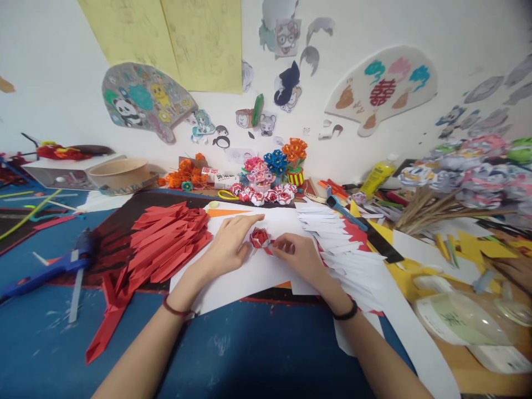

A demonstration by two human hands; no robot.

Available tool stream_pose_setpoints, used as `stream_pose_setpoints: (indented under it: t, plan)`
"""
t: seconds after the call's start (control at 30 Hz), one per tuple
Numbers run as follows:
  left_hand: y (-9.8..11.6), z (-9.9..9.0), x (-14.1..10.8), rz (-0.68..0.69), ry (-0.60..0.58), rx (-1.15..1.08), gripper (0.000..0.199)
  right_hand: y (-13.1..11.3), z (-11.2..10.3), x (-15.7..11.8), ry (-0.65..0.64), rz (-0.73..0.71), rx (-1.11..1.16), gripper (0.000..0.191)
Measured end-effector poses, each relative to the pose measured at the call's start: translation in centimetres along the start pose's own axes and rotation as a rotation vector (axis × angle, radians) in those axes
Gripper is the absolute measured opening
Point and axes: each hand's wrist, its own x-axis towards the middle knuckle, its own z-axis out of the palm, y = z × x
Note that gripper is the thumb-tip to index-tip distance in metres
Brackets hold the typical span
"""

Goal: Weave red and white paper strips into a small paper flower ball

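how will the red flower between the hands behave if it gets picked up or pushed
The red flower looks folded from paper, so it is probably light for its size. Its layered folds would likely crush under a hard squeeze. Its rounded outline suggests it might roll or tip if pushed.

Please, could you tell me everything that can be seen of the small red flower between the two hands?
The small red flower looks folded from paper, with pointed petals cupped around a darker centre and paler edges showing in places. It appears to sit over the white paper, its open side roughly upward. The right hand has its fingertips at the flower's lower right edge, seemingly pinching it. The left hand is close beside it; contact there is unclear.
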Motion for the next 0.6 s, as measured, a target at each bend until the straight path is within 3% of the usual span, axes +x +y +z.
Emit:
stream_pose_setpoints:
  t: [0.2, 0.37, 0.6]
  plan:
    - [0.9, 0.4, 0.1, 0.068, 0.055, 0.284, 0.025, 0.4, 0.4, -0.1, 0.106, -0.025, -0.138, 0.013]
    - [2.5, 2.1, 0.0, 0.325, -0.076, 0.459, 0.022, 0.8, 0.7, -0.1, 0.043, -0.075, -0.232, 0.006]
    - [1.5, 2.9, 0.0, 0.290, -0.081, 0.547, 0.020, 0.8, 0.5, 0.0, 0.098, -0.047, -0.222, 0.005]
